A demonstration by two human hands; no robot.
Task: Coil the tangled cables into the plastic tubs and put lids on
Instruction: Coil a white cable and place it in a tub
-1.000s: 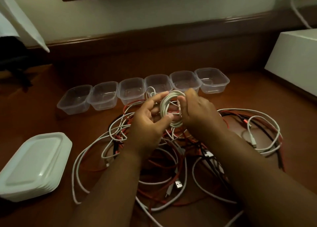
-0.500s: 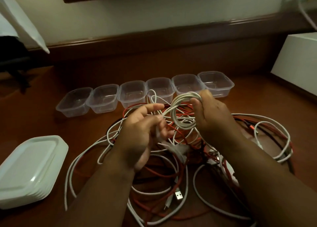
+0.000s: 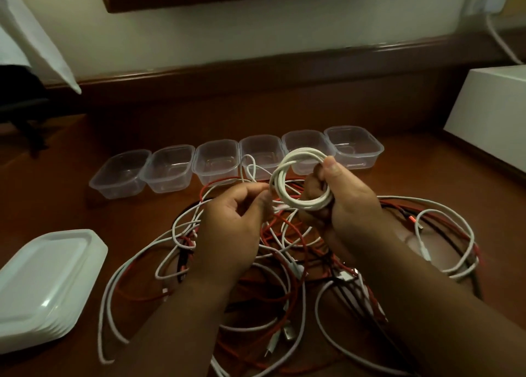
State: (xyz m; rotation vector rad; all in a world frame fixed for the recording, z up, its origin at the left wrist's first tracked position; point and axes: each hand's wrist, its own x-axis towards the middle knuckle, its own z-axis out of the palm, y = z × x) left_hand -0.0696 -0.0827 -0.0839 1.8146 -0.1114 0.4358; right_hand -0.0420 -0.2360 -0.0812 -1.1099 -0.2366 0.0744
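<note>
Tangled cables (image 3: 284, 277) (white, red, black) spread on the counter (image 3: 85, 205) under my wrists. Stacked lids (image 3: 45, 285) sit near-left. My left hand (image 3: 230, 234) pinches a white strand; my right hand (image 3: 347, 203) has its fingers curled round the white coil (image 3: 287, 183), held above the tangle. Beyond: six open tubs (image 3: 216, 160) in a row.

the right hand (image 3: 345, 203) holds a round white cable coil (image 3: 299, 183). the left hand (image 3: 233, 225) pinches its loose end. under them lie tangled cables (image 3: 284, 262) on the worktop (image 3: 85, 205). six tubs (image 3: 216, 160) stand behind, lids (image 3: 42, 285) at the left.
</note>
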